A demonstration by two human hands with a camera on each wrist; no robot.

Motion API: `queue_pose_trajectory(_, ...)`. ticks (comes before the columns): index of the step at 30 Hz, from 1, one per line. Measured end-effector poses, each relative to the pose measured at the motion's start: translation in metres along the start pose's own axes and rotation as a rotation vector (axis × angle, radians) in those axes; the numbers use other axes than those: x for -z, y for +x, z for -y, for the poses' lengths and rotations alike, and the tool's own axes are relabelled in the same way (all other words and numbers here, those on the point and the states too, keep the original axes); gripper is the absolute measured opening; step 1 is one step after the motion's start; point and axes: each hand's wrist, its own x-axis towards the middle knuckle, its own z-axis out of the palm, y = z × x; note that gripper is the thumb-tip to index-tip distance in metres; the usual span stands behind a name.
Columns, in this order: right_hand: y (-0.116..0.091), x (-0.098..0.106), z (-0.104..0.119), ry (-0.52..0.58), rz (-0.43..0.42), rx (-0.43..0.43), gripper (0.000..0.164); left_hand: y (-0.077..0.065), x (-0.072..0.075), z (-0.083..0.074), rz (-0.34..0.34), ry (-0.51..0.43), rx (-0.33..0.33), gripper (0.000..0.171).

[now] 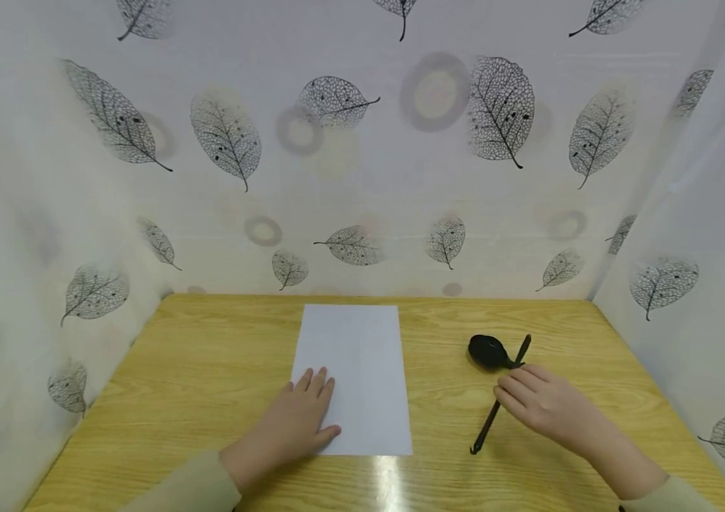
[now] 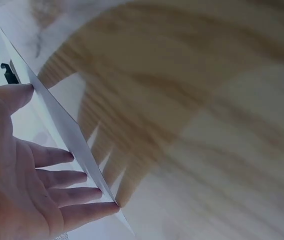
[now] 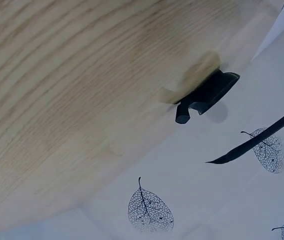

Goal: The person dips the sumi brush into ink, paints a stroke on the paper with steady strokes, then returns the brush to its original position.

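Left hand [image 1: 294, 427] is lying flat on the near left corner of the white paper sheet [image 1: 357, 370], fingers straight and spread, pinning it to the bench [image 1: 208, 370]; the left wrist view is showing those fingers [image 2: 56, 177] against the sheet's edge. Right hand [image 1: 544, 405] is resting over a thin black brush [image 1: 496, 405] lying diagonally on the bench, well right of the sheet. Fingers are curving slightly over the brush's middle, but a real grip isn't showing, so I cannot tell whether it's holding or just touching. A black spoon-shaped ink dish [image 1: 489, 351] is sitting just beyond the right hand, touching or nearly touching the brush; the right wrist view is showing the dish [image 3: 207, 95] and the brush tip [image 3: 252, 142]. Risk, as I judge it: the brush could roll or knock the dish if the fingers nudge it sideways, and the sheet could skid if the flat hand eases off.
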Motion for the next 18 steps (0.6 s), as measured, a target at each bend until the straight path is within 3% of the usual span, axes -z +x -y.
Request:
queue_pose_trajectory(9,0.009,0.012,-0.009,-0.003,-0.028,-0.105,0.048,0.008,0.0,-0.015,0.02,0.022,-0.046,0.08)
queue_pose_trajectory(18,0.025,0.017,-0.019,0.007,-0.24,-0.263,0.041,0.009,0.001,-0.018,0.076,-0.004,-0.089,0.085)
